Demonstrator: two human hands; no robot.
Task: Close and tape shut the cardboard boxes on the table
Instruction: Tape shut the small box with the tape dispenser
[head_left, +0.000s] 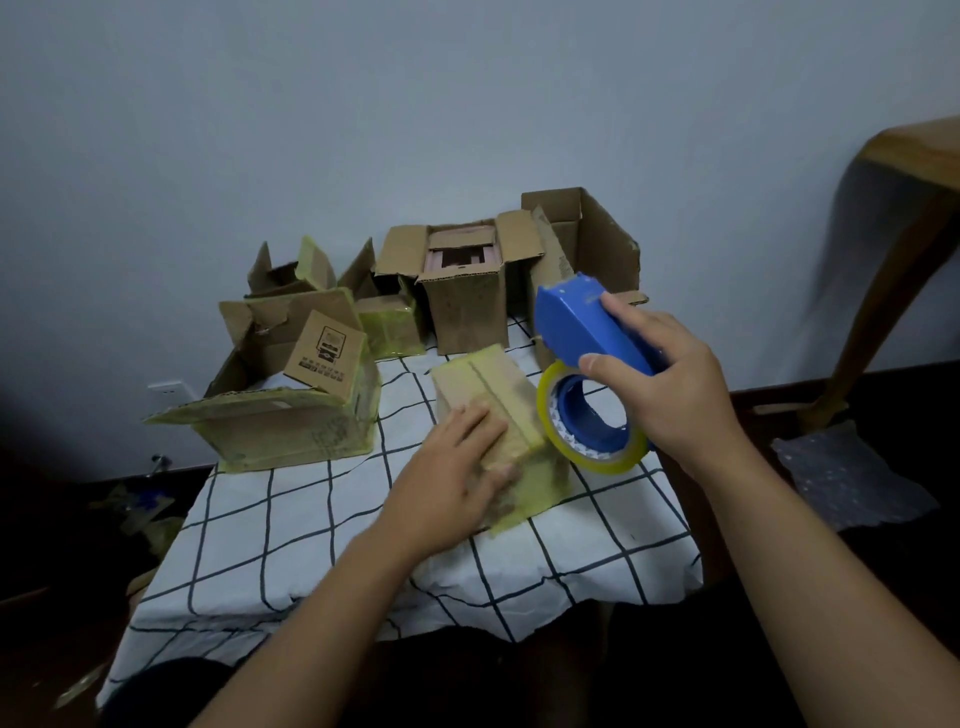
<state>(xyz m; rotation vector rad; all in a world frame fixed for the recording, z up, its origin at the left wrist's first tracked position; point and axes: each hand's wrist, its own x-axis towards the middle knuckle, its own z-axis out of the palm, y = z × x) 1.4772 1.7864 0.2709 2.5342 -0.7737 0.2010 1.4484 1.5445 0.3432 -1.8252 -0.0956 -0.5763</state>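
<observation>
A small cardboard box (493, 387), its flaps down and yellowish tape on its edges, lies in the middle of the table. My left hand (457, 473) rests flat on its near end, thumb against the front face. To the right, my right hand (670, 384) grips a blue tape dispenser (576, 325) carrying a yellow tape roll (550, 415), held just beside and above the box. Behind stand open boxes: a wide one (291, 421) at the left, a tall one (467, 306) in the middle, a large one (587, 244) at the back right.
The table wears a white cloth with a dark grid (322, 530). Smaller open boxes (291, 270) crowd the back left. A wooden table leg (883, 270) stands at the right, with bubble wrap (841, 478) on the dark floor below it. A wall is close behind.
</observation>
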